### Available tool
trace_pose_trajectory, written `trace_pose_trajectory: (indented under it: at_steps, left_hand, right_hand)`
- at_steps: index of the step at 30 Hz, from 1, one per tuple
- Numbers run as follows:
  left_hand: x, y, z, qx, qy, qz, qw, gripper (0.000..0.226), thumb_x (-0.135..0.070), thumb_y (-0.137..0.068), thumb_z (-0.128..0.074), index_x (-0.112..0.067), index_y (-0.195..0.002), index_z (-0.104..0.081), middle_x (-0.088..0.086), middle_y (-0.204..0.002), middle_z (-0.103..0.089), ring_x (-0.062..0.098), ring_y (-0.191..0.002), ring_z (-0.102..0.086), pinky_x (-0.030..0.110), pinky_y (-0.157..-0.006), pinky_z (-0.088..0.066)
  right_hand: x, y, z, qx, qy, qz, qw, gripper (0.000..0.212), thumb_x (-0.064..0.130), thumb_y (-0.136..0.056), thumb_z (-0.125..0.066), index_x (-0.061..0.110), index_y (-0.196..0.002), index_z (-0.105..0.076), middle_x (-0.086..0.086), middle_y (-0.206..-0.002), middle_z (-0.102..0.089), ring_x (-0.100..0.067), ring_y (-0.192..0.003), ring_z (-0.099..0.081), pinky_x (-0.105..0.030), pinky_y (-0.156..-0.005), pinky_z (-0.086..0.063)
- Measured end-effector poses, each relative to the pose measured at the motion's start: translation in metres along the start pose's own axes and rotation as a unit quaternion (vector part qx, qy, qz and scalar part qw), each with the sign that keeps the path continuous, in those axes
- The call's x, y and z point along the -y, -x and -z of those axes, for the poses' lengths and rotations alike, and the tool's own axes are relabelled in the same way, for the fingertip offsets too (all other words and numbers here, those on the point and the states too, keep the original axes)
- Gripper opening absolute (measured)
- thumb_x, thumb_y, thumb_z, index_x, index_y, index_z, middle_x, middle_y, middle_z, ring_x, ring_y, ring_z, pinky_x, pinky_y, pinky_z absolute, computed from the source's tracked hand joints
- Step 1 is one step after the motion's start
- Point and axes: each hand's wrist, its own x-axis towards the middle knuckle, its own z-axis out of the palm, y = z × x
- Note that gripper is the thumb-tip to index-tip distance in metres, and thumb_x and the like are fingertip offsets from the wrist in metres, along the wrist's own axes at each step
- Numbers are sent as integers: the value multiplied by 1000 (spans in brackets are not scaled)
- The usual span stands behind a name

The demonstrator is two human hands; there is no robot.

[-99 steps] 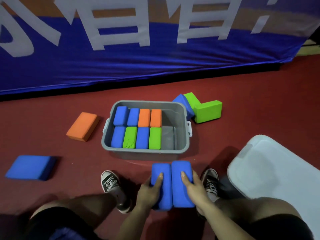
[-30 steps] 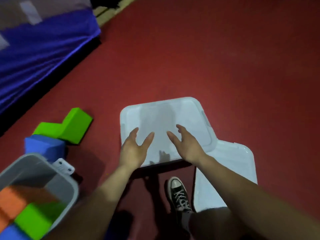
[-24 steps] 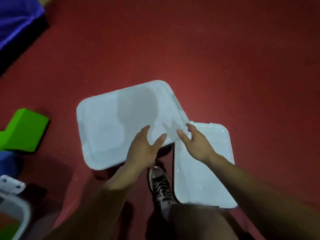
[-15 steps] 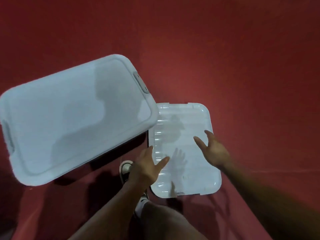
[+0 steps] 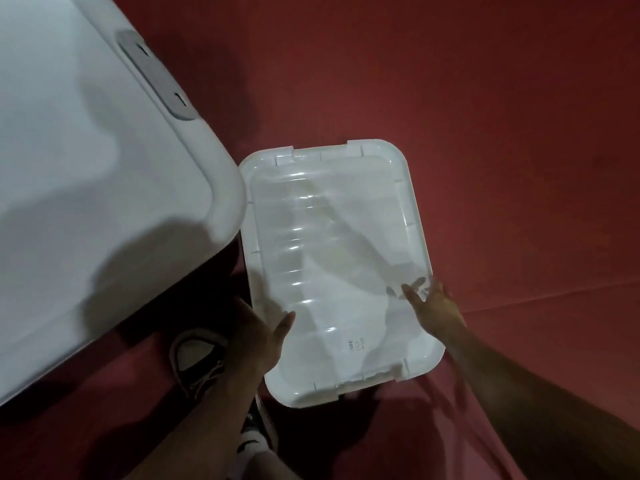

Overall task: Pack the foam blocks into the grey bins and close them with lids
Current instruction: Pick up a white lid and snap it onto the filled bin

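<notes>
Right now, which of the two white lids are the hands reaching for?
The smaller clear lid lying flat on the red floor, with the left hand and right hand at its sides. The big opaque lid with the grey latch sits apart, upper left.

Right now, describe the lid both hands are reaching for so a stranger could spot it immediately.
On the dark red floor, look right of the big opaque white lidded bin filling the upper left. The clear ribbed plastic lid lies flat there, between the left hand and right hand. Unlike its neighbour, it is see-through, smaller, with a tiny label.
</notes>
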Motion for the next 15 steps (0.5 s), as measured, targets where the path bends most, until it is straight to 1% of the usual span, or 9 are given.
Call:
trace_pose_trajectory:
  at_steps: [2, 3, 5, 7, 10, 11, 13, 14, 15]
  left_hand:
    - [3, -6, -12, 6, 47, 5, 999, 120, -77, -79, -52, 4, -154, -8, 24, -159, -24, 36, -145, -29, 40, -118, -25]
    - [2, -6, -15, 6, 72, 7, 997, 113, -73, -80, -56, 4, -153, -16, 23, -157, -30, 35, -143, -32, 37, -117, -26]
    - [2, -7, -19, 2, 104, 13, 994, 102, -65, -83, -62, 3, -150, -27, 21, -153, -37, 32, -141, -37, 34, -113, -28]
    - [-2, -1, -14, 12, 134, 14, 991, 111, -77, -75, -61, -1, -150, -31, 17, -151, -41, 31, -139, -41, 35, -115, -31]
    - [-5, 6, -7, 26, 169, 28, 985, 125, -100, -52, -48, -11, -139, -48, 8, -135, -60, 25, -123, -57, 42, -107, -44]
    - [-5, 9, -5, 28, 181, 30, 983, 124, -102, -47, -48, -14, -134, -53, 4, -127, -65, 22, -117, -61, 42, -103, -48]
    - [-12, 18, 4, 48, 220, 22, 974, 119, -101, -39, -55, -17, -123, -63, -2, -114, -71, 17, -107, -67, 40, -99, -52]
    - [-21, 29, 15, 55, 228, 26, 972, 117, -99, -36, -59, -17, -120, -66, -4, -111, -73, 15, -105, -68, 38, -98, -53]
    - [-33, 44, 28, 60, 236, 24, 970, 113, -97, -38, -64, -17, -118, -68, -5, -110, -73, 15, -104, -69, 36, -99, -53]
  right_hand:
    - [-8, -17, -9, 11, -35, -35, 999, 105, 89, -76, -34, 12, -147, -39, -16, -146, -44, -37, -131, -46, -46, -104, -40]
    - [-9, -21, -11, 17, -41, -41, 998, 97, 87, -80, -33, 13, -139, -51, -15, -141, -50, -36, -126, -51, -44, -102, -41]
    - [-5, -20, -6, 7, -64, -25, 998, 76, 79, -87, -34, 16, -109, -72, -13, -112, -68, -33, -106, -63, -41, -91, -47]
    - [-6, -15, 3, -3, -84, -26, 996, 66, 72, -91, -38, 16, -95, -72, -7, -84, -67, -32, -93, -66, -38, -81, -46]
    - [-6, 3, 31, -41, -123, -29, 991, 59, 68, -89, -48, 15, -88, -72, 0, -79, -69, -28, -80, -69, -39, -78, -52]
    - [-1, 14, 46, -54, -136, -16, 989, 57, 68, -89, -49, 16, -83, -71, 1, -77, -72, -25, -74, -69, -39, -75, -54]
    - [5, 31, 77, -51, -157, -2, 986, 45, 61, -93, -49, 21, -78, -63, 7, -60, -69, -20, -59, -65, -31, -62, -52]
    - [8, 43, 93, -40, -169, 3, 985, 39, 55, -96, -48, 23, -77, -60, 7, -51, -64, -19, -51, -61, -27, -55, -50]
    - [11, 53, 110, -42, -180, 11, 983, 43, 54, -97, -47, 20, -75, -61, 3, -49, -64, -18, -46, -61, -26, -51, -50]
